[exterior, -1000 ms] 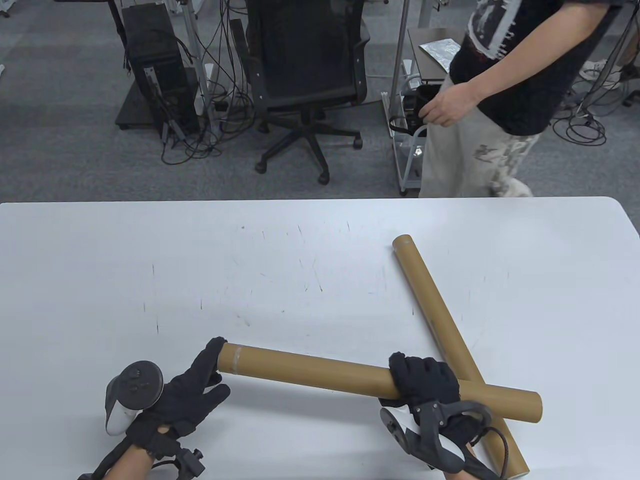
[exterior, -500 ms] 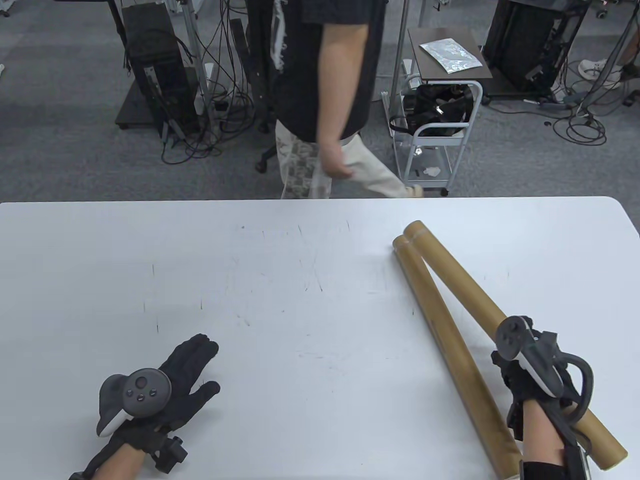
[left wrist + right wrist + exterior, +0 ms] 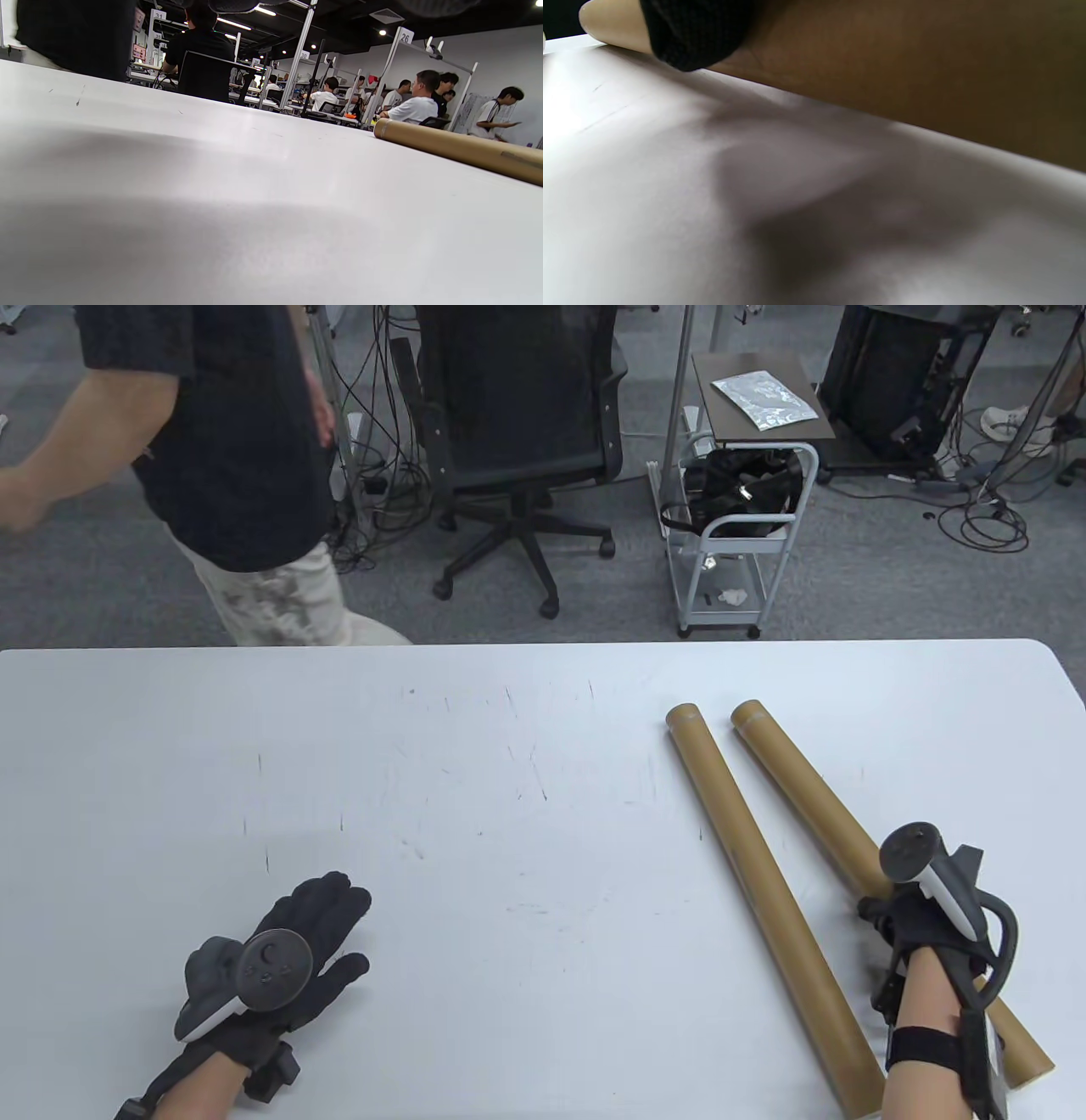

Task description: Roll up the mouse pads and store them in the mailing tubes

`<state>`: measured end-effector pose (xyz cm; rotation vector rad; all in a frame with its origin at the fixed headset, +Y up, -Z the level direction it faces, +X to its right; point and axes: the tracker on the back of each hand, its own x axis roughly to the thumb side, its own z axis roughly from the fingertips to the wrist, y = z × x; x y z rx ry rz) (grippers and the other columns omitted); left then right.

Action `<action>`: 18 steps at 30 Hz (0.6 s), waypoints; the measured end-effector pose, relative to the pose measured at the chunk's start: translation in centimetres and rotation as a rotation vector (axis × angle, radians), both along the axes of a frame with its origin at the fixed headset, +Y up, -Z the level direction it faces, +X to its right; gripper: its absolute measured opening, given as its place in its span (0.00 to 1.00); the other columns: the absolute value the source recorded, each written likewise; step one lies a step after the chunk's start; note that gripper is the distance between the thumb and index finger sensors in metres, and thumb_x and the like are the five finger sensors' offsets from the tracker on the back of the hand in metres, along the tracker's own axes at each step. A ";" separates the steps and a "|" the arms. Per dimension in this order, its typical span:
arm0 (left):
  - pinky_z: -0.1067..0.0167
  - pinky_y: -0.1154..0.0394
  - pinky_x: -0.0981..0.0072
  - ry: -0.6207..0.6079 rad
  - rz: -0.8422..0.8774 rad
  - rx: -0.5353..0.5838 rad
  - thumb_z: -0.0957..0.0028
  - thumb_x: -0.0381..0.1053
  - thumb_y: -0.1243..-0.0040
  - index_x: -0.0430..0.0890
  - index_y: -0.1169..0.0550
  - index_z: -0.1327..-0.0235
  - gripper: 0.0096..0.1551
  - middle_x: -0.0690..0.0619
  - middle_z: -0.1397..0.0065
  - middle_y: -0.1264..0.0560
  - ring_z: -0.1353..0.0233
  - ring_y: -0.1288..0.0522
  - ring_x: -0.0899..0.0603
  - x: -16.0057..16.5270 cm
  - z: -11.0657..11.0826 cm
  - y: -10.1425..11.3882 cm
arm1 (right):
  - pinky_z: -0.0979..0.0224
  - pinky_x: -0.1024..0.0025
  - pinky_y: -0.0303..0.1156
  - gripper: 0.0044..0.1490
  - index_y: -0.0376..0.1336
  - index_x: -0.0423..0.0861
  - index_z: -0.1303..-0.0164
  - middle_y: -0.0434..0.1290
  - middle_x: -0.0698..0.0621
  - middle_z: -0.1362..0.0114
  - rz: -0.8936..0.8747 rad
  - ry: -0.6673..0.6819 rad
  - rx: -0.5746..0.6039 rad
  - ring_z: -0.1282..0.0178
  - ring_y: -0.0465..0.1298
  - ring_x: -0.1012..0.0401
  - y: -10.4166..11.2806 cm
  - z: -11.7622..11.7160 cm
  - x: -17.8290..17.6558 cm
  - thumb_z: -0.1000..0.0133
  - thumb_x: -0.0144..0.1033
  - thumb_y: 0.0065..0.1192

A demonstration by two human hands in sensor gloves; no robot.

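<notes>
The left hand (image 3: 288, 954) lies flat and relaxed on the table (image 3: 509, 814), holding nothing. The right hand (image 3: 908, 920) grasps the outer tube (image 3: 806, 797); it would do well to settle it parallel beside the inner tube (image 3: 755, 882), without rolling. No mouse pad shows.

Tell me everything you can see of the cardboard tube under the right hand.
The right-hand tube is a long, plain brown cylinder that looks like cardboard, with a pale band near its far end. It lies flat on the white table, running from mid-table toward the near right corner, beside a second tube and not touching it. The right hand rests on its near half; the right wrist view shows a gloved fingertip against its side. Whether the fingers curl round it is hidden.
</notes>
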<state>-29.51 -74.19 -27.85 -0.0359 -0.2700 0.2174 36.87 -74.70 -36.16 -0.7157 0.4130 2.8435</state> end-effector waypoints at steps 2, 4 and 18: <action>0.12 0.47 0.54 0.002 -0.034 0.006 0.55 0.71 0.51 0.72 0.48 0.24 0.43 0.64 0.12 0.52 0.11 0.49 0.50 0.2 0.0 -0.1 | 0.24 0.40 0.64 0.52 0.45 0.43 0.18 0.63 0.43 0.21 0.010 -0.011 -0.010 0.27 0.66 0.44 -0.5 -0.2 0.2 0.50 0.42 0.63; 0.12 0.47 0.54 -0.001 -0.042 0.007 0.55 0.71 0.51 0.72 0.48 0.24 0.43 0.64 0.12 0.52 0.11 0.49 0.50 0.3 0.0 -0.2 | 0.24 0.42 0.65 0.52 0.46 0.44 0.18 0.63 0.45 0.21 0.042 -0.014 -0.001 0.27 0.67 0.46 -0.4 -0.4 0.6 0.51 0.43 0.64; 0.12 0.50 0.53 0.016 -0.088 0.029 0.58 0.73 0.50 0.73 0.47 0.24 0.44 0.65 0.12 0.51 0.10 0.50 0.51 0.2 0.1 -0.1 | 0.19 0.39 0.52 0.56 0.41 0.48 0.16 0.53 0.46 0.15 0.345 0.042 0.088 0.18 0.57 0.45 7.7 1.1 -2.5 0.50 0.60 0.53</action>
